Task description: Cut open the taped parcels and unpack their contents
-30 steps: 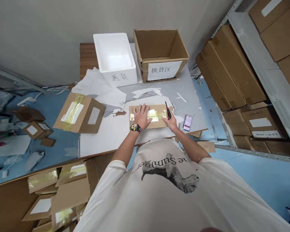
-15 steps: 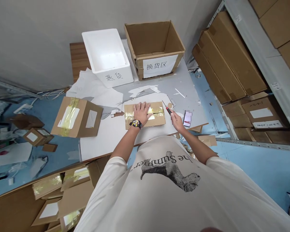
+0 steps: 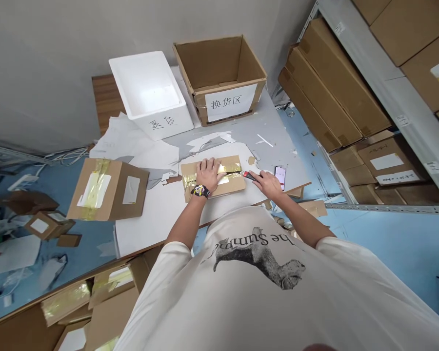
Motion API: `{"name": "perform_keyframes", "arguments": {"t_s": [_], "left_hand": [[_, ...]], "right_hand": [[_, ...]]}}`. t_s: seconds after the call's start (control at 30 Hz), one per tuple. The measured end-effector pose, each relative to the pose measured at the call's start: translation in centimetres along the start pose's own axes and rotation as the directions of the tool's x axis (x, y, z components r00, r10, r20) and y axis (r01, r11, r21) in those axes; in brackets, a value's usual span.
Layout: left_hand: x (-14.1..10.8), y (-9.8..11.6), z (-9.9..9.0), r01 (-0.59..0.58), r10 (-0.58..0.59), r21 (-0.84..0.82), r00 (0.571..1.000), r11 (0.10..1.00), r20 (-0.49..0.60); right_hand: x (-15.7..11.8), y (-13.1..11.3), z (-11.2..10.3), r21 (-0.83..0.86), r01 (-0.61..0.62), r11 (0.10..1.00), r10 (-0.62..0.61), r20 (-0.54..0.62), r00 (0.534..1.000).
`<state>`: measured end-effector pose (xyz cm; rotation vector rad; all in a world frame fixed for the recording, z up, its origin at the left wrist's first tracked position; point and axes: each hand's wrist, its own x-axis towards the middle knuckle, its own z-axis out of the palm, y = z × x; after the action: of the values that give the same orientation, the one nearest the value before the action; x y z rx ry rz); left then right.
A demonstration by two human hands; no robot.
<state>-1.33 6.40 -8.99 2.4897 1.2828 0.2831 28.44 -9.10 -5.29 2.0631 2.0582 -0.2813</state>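
Observation:
A flat taped cardboard box (image 3: 234, 184) lies in front of me on the table, with shiny yellowish tape and a dark slit along its top seam. My left hand (image 3: 208, 174), wearing a watch, presses flat on the box top with fingers stretched out. My right hand (image 3: 268, 184) is wrapped round a red and black utility knife (image 3: 249, 176). The knife points left, its front at the right end of the seam. How deep the blade sits is hidden. A phone (image 3: 280, 177) lies just beyond the right hand.
A white foam box (image 3: 168, 122) and a large open carton (image 3: 201, 116) stand at the back of the table (image 3: 157, 209). To the left sits a taped carton (image 3: 126, 207). Shelves of boxes (image 3: 336, 97) rise at right; a big carton with several boxes (image 3: 111, 312) is at lower left.
My right hand has turned the knife from pointing up and away to lying nearly level, its front now at the box's right edge. My left hand stays on the box. The view has shifted slightly.

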Motion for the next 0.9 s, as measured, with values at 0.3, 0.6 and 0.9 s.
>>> {"name": "perform_keyframes", "arguments": {"t_s": [0.3, 0.6, 0.9], "left_hand": [[-0.2, -0.3, 0.5, -0.014, 0.012, -0.029, 0.999, 0.999, -0.04], [-0.3, -0.4, 0.3, -0.016, 0.014, -0.043, 0.998, 0.999, -0.055], [-0.9, 0.6, 0.6, -0.114, 0.109, -0.099, 0.992, 0.988, -0.058]], "right_hand": [[0.4, 2.0, -0.3, -0.031, 0.074, 0.997, -0.075, -0.023, 0.997], [4.8, 3.1, -1.3, 0.056, 0.036, 0.998, -0.028, -0.131, 0.991], [1.1, 5.8, 3.5, 0.711, -0.119, 0.693, 0.332, -0.168, 0.928]]}}
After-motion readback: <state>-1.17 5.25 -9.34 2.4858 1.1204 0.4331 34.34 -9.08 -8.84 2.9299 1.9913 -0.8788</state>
